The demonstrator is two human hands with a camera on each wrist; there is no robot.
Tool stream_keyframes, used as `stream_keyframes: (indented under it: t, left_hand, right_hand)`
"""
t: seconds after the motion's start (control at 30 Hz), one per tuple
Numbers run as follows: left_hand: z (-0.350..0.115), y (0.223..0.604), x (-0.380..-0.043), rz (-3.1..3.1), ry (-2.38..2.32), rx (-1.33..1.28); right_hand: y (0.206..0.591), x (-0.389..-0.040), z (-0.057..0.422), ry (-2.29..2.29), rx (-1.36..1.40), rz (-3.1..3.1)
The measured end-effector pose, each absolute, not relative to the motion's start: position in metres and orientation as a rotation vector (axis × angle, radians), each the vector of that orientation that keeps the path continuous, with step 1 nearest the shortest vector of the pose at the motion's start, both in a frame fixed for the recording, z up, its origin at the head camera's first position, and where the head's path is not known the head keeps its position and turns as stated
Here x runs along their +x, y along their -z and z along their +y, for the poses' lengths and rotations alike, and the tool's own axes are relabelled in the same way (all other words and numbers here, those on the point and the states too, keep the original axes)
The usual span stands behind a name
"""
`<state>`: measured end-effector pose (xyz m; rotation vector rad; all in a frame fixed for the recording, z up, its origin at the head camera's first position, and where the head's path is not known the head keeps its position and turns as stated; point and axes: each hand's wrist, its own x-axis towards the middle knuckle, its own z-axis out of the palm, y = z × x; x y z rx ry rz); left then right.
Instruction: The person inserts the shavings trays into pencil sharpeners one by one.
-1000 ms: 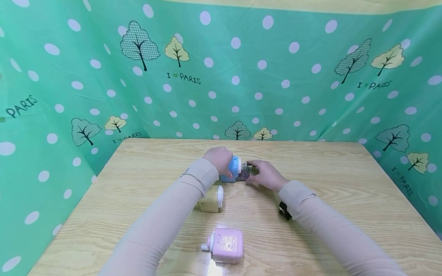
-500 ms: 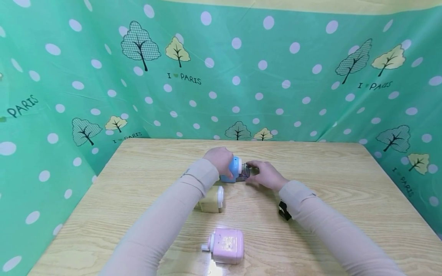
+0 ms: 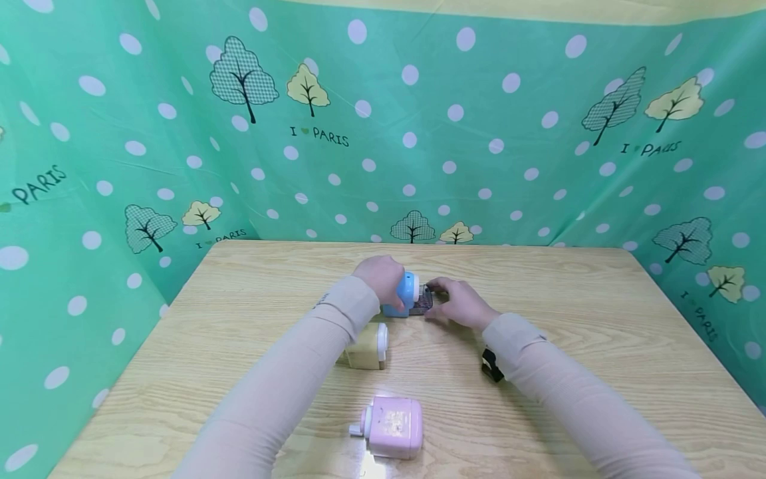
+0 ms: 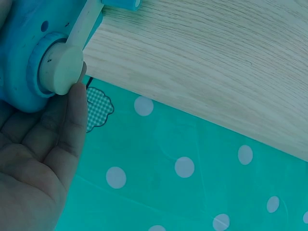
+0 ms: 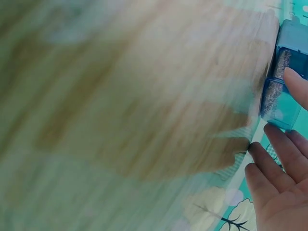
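A blue crank pencil sharpener (image 3: 409, 293) stands toward the far side of the wooden table. My left hand (image 3: 380, 278) grips its body from the left. In the left wrist view the pale crank hub (image 4: 62, 70) shows, with the fingers beneath the blue body (image 4: 19, 57). My right hand (image 3: 462, 303) pinches the clear shavings drawer (image 3: 423, 301), which sticks out to the right of the sharpener. The right wrist view shows the drawer (image 5: 284, 113) with dark shavings inside, the thumb at its side and the fingers (image 5: 269, 166) below its end.
A yellow sharpener (image 3: 366, 346) with a white knob stands nearer, partly hidden by the left sleeve. Closer still is a pink sharpener (image 3: 395, 426), its crank pointing left. A black piece (image 3: 492, 366) shows at the right cuff. Green polka-dot cloth (image 3: 371, 159) hangs behind the table.
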<state>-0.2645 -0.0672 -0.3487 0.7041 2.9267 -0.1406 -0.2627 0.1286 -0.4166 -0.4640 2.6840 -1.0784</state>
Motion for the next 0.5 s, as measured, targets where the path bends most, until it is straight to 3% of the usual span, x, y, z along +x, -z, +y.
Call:
stream_keyframes:
  t: [0.5]
  left_hand:
    - [-0.0681,0.3493,-0.2651,2.927,0.138,0.72]
  right_hand:
    - [0.4153,-0.2604,0.1251,1.095,-0.471,2.697]
